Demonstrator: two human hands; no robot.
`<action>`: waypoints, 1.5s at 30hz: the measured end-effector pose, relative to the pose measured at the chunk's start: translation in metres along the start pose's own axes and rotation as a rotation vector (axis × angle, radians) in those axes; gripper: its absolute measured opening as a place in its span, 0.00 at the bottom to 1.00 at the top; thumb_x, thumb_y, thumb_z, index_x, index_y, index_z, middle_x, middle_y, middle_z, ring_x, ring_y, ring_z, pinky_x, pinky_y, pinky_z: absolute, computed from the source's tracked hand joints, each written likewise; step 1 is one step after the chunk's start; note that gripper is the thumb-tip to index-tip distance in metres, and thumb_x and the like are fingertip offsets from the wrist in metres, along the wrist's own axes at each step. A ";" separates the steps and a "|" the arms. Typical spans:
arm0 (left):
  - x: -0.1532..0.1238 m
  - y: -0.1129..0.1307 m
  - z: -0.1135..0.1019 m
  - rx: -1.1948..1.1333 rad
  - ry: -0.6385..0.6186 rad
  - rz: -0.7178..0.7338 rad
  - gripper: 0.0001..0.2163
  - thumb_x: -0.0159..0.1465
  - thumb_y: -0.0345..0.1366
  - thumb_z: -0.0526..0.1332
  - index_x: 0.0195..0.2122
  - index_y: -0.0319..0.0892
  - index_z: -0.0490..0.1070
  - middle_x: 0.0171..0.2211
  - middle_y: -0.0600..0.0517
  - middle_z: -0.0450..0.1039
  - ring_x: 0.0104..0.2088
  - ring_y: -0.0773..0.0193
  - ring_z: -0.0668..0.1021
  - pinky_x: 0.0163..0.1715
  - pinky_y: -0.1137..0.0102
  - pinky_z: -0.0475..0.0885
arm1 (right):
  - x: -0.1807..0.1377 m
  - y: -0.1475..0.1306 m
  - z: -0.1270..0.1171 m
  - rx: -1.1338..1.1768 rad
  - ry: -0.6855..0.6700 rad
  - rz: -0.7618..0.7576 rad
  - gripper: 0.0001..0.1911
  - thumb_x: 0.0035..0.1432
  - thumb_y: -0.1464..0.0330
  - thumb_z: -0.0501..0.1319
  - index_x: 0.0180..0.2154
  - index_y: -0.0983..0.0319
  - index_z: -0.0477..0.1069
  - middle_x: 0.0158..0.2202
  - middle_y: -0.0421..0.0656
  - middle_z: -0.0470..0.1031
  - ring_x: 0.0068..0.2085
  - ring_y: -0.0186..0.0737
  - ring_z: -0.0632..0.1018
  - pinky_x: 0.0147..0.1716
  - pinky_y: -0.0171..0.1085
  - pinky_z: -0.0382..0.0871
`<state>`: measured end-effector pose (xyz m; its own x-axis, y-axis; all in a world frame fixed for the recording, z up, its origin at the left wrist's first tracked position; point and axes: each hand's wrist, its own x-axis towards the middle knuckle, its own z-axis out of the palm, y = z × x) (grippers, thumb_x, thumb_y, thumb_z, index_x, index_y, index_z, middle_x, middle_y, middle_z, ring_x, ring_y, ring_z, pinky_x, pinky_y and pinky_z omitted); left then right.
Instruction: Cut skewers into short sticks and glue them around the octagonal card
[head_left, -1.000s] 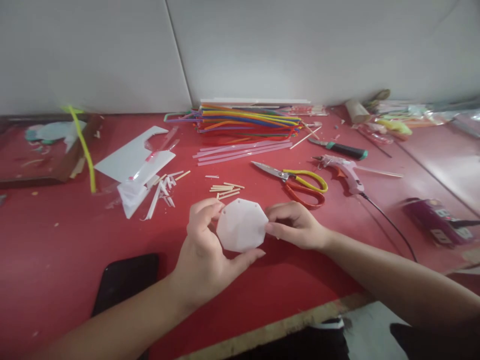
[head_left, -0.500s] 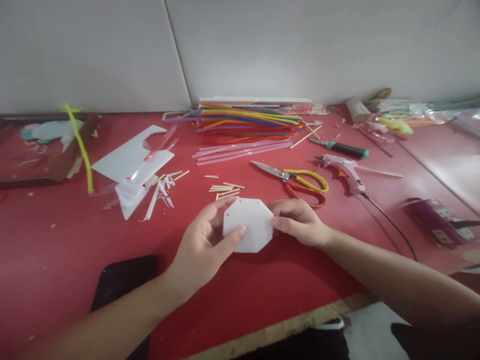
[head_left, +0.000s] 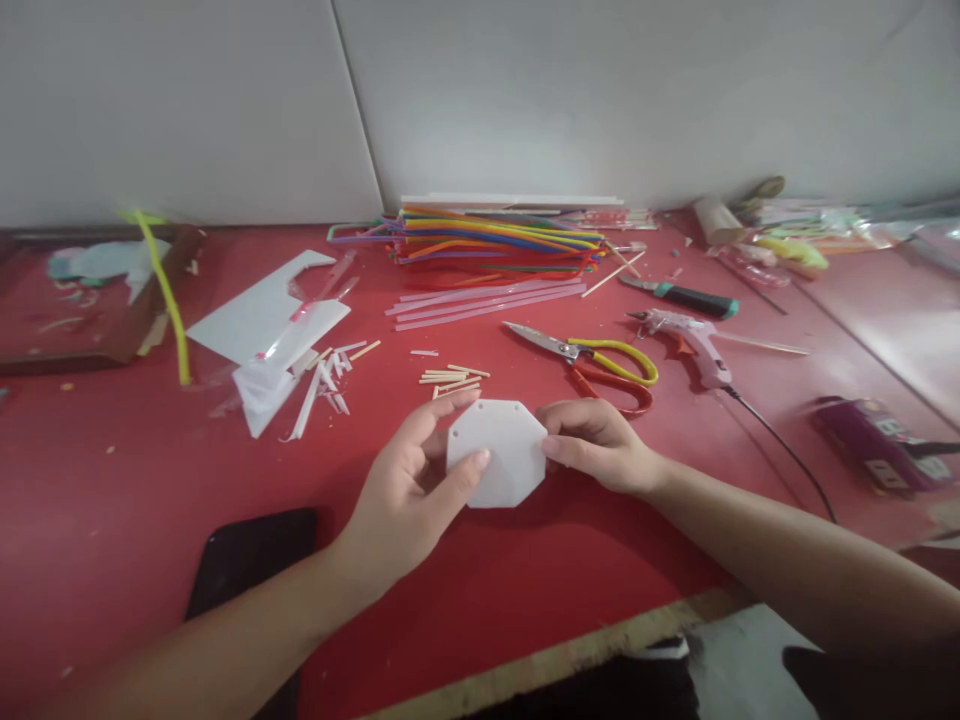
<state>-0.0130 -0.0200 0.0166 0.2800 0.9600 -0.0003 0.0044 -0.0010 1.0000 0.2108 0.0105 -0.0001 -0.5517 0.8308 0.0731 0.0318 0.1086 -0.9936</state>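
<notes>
Between my two hands is a white octagonal board (head_left: 506,465) with small holes near its upper and left corners. My left hand (head_left: 420,475) grips its left side, thumb on the face and fingers behind. At the right edge, my right hand (head_left: 592,445) pinches the board between thumb and fingers; some fingertips are hidden behind it. Just beyond the board lie several short wooden sticks (head_left: 450,378). Scissors (head_left: 577,352) with one yellow and one red handle rest past my right hand, closed or nearly so.
A pink glue gun (head_left: 694,345) with a cord and a utility knife (head_left: 694,298) lie at right, near a purple power strip (head_left: 881,445). Colourful pipe cleaners (head_left: 495,240) are bundled at the back. White offcuts (head_left: 255,310) lie left; a black phone (head_left: 251,560) sits by my left forearm.
Almost nothing differs. The view has shifted very slightly, and both hands keep the same hold on the white board.
</notes>
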 end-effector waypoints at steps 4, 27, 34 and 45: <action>-0.001 0.001 -0.001 0.063 -0.017 0.061 0.18 0.65 0.31 0.58 0.56 0.44 0.61 0.47 0.44 0.78 0.39 0.58 0.83 0.32 0.68 0.82 | 0.000 0.000 0.000 -0.001 -0.004 0.010 0.16 0.62 0.62 0.60 0.24 0.63 0.68 0.23 0.38 0.65 0.24 0.31 0.65 0.24 0.34 0.58; -0.007 -0.008 -0.002 1.167 -0.061 0.322 0.14 0.62 0.34 0.60 0.49 0.38 0.67 0.46 0.41 0.73 0.45 0.46 0.73 0.44 0.51 0.72 | 0.000 0.009 0.006 -0.192 0.320 -0.061 0.20 0.62 0.69 0.62 0.55 0.59 0.62 0.33 0.43 0.80 0.36 0.39 0.82 0.39 0.40 0.77; -0.013 -0.001 0.003 1.150 -0.134 0.617 0.11 0.63 0.32 0.59 0.45 0.35 0.73 0.43 0.41 0.76 0.42 0.49 0.77 0.42 0.54 0.75 | -0.001 0.012 0.003 -0.447 0.247 -0.182 0.09 0.63 0.70 0.60 0.45 0.59 0.73 0.38 0.44 0.81 0.39 0.37 0.82 0.43 0.39 0.77; -0.024 0.000 0.010 1.161 -0.218 0.905 0.12 0.64 0.37 0.60 0.35 0.33 0.79 0.35 0.41 0.82 0.35 0.52 0.83 0.34 0.61 0.81 | -0.006 0.000 0.003 -0.586 0.210 -0.325 0.05 0.59 0.73 0.64 0.38 0.58 0.74 0.35 0.41 0.83 0.36 0.37 0.83 0.37 0.33 0.79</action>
<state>-0.0103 -0.0461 0.0168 0.7399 0.4522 0.4981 0.4695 -0.8773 0.0991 0.2111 0.0040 -0.0010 -0.4389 0.7877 0.4324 0.3690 0.5967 -0.7126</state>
